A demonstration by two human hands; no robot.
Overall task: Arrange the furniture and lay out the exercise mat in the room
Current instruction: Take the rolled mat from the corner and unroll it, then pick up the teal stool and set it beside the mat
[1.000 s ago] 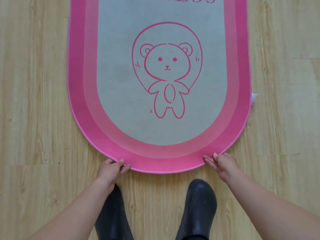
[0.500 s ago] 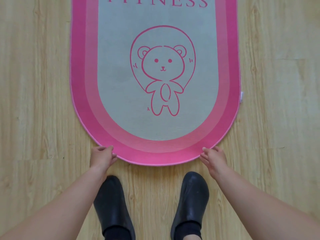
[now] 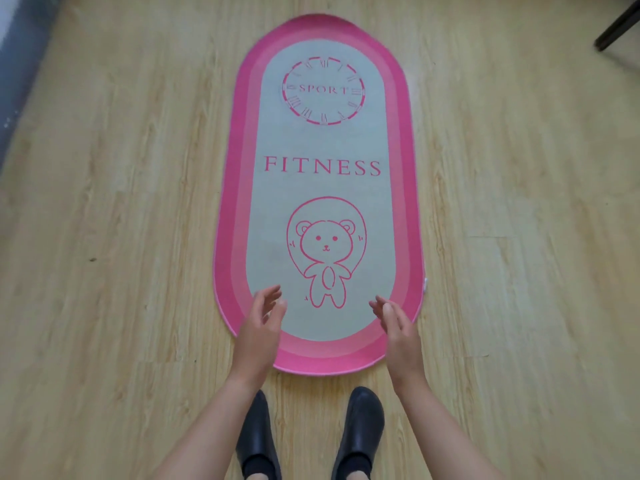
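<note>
Item: exercise mat (image 3: 322, 147), pink-bordered oval with a grey middle, printed SPORT, FITNESS and a bear.
Place: flat on the wooden floor (image 3: 121, 202), centre of the frame, no fold or curl to be seen.
Long axis: runs from lower centre to upper centre of the frame, straight away from the person and roughly along the floorboards.
Near end: the rounded end sits just ahead of the left shoe (image 3: 258, 434) and the right shoe (image 3: 362, 427), not touching them.
Left hand (image 3: 263, 323): over the lower-left curve of the mat, fingers loosely apart, holding nothing.
Right hand (image 3: 394, 327): over the lower-right curve, fingers loosely apart, holding nothing (whether either hand touches the mat cannot be told).
Nearer hand: neither; the near end lies between the two, evenly.
Judgement: the mat looks laid; any further trueing would be a pull or turn from this near end.
Also present: dark furniture leg (image 3: 616, 26) at upper right, well apart from the mat.
</note>
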